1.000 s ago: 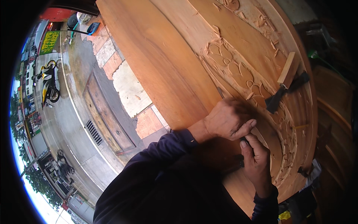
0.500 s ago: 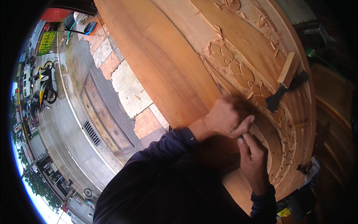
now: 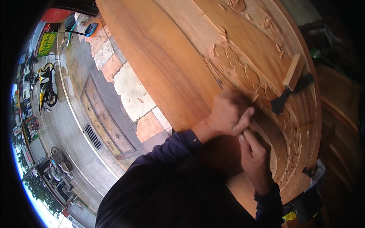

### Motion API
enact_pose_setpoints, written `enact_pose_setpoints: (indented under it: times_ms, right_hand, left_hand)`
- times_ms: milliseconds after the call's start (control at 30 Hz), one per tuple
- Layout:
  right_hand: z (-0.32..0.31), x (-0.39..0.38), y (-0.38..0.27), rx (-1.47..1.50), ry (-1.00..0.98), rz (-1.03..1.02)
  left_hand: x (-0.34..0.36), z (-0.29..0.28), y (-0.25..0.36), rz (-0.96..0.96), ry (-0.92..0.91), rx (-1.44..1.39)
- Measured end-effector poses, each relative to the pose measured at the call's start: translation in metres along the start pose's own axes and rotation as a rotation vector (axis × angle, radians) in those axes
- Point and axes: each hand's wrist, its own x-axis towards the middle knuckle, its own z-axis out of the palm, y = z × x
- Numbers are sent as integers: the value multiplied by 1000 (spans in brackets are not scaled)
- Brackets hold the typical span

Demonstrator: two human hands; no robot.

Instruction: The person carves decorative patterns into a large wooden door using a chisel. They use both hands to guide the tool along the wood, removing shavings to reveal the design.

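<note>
There's the open lane, down the smooth band by the carved wooden panel's left edge! Nearer the right edge a hammer blocks the way, black head almost at the rim. Shavings clutter the strip between; left hand, right hand and jutting chisel crowd the near middle.
</note>
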Motion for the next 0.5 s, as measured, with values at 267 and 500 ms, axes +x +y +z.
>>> enact_pose_setpoints:
  times_ms: [267, 500]
  right_hand:
    - [-29, -2, -4, 36, -51, 189]
    - [-41, 6, -5, 54, -123, 242]
  left_hand:
    - [0, 13, 6, 113, -3, -101]
    - [1, 15, 1, 93, -51, 53]
